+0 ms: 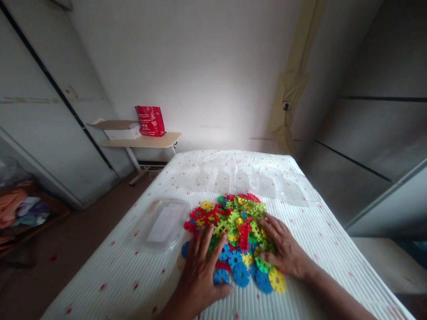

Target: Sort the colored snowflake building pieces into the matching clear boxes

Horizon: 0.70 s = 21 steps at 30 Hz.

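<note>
A heap of colourful plastic interlocking pieces lies on the white ribbed sheet with red marks. Blue notched discs are gathered at its near side, with a yellow disc at the near right. Green and red lattice pieces make up much of the rest, including a red one on top. My left hand rests against the heap's left side, fingers spread. On the right side, my right hand touches the pieces, fingers apart. Neither hand grips anything; pieces under the fingers are partly hidden.
Left of the heap lies a clear plastic lid or box with a white paper. Several clear trays line up behind it. A small side table holds a red bag and a white box. Cabinets flank both sides.
</note>
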{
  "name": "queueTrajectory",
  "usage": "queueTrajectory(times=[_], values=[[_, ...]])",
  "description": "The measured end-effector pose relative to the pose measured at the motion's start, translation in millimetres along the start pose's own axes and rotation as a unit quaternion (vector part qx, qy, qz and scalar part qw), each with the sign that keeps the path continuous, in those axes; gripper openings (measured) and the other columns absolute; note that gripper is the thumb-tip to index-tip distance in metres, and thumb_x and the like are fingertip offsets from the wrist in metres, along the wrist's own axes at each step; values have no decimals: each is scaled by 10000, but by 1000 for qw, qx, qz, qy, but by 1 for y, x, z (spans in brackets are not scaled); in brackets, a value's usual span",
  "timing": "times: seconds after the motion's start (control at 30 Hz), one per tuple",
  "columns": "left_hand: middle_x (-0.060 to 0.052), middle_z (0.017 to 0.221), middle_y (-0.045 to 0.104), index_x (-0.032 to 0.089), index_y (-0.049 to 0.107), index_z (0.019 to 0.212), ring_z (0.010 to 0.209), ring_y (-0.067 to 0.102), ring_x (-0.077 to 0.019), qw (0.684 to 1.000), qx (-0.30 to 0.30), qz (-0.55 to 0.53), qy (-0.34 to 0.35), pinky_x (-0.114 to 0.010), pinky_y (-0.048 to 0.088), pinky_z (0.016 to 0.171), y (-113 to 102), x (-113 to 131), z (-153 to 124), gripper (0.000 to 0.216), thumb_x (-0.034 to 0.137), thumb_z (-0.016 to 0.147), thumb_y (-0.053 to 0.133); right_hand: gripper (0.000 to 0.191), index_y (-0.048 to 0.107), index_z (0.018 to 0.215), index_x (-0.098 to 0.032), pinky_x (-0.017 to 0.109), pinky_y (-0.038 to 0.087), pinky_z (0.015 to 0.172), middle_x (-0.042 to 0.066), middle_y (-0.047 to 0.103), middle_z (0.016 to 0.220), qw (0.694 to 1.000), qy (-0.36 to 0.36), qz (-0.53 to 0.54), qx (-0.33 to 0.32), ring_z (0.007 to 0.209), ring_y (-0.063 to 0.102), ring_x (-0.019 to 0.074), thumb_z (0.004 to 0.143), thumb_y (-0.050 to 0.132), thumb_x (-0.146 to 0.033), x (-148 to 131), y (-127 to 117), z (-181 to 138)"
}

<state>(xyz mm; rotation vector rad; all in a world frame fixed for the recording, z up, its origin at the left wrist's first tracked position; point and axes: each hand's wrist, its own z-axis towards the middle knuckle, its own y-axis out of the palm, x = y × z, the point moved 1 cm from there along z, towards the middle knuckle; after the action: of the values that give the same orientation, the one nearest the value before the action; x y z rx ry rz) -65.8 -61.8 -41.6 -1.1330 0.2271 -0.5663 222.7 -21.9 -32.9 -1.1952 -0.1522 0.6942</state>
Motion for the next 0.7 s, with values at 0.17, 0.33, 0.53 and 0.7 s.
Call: queueTrajectory(times=[0.17, 0.33, 0.53, 0.7], values=[[-139, 1502, 288, 243, 310, 1441, 1345, 308, -361, 999, 28, 0, 39, -541, 334, 1034, 3, 8, 14, 761, 511, 788, 594, 671, 367, 1417, -216, 483, 390, 1022, 154, 439, 1415, 999, 14, 27, 23, 1277, 431, 297, 835, 548, -497, -5, 3, 12], [-136, 1444, 377, 218, 502, 1300, 1304, 371, -319, 995, 91, -17, 45, -558, 310, 1051, -1, 10, 18, 474, 393, 861, 531, 489, 488, 1312, -225, 449, 444, 983, 123, 490, 1373, 988, 82, 64, 113, 1236, 480, 267, 879, 491, -453, 0, -6, 14], [-107, 1368, 459, 204, 619, 1048, 1240, 438, -278, 981, 184, -64, -13, -470, 400, 1007, -4, 0, 13, 217, 251, 865, 512, 423, 663, 1014, -206, 385, 534, 749, 96, 694, 989, 965, 189, 99, 154, 938, 640, 260, 866, 441, -534, 11, -20, 11], [-99, 1259, 547, 203, 608, 1074, 1164, 499, -251, 974, 215, -70, -23, -430, 423, 975, -6, -6, 12, 239, 235, 850, 533, 426, 670, 955, -197, 329, 511, 643, 85, 699, 939, 960, 208, 124, 141, 866, 643, 243, 841, 471, -556, 2, -27, 14]])
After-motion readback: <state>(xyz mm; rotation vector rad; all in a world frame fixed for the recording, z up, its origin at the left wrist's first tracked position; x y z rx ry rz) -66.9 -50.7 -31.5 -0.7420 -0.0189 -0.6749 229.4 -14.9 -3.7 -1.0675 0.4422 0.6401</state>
